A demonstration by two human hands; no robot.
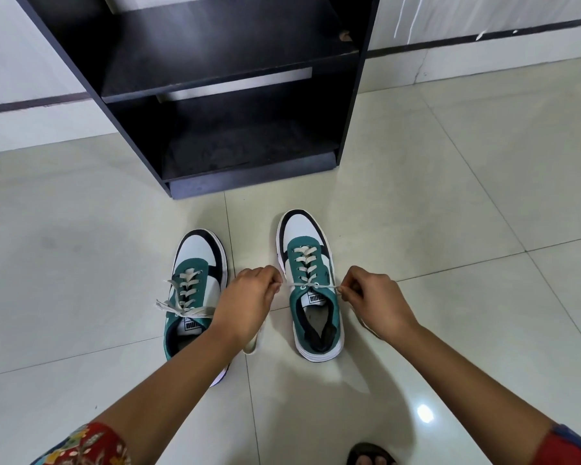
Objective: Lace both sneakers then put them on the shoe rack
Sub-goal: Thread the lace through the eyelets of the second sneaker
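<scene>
Here I see my left hand (249,297) and right hand (373,298) each pinching a lace end (326,287) taut across the right sneaker (311,283), on the floor (450,229) before the shoe rack (215,78), beside the left sneaker (195,283).

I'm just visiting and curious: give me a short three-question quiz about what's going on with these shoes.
1. True or false: both sneakers already stand on the shoe rack.
2. Which sneaker is the person working on, the right sneaker or the left sneaker?
3. What does each hand, left hand and right hand, pinch?

Key:
1. False; both are on the floor in front of it.
2. The right sneaker.
3. One end of that sneaker's white lace, pulled out to each side.
</scene>
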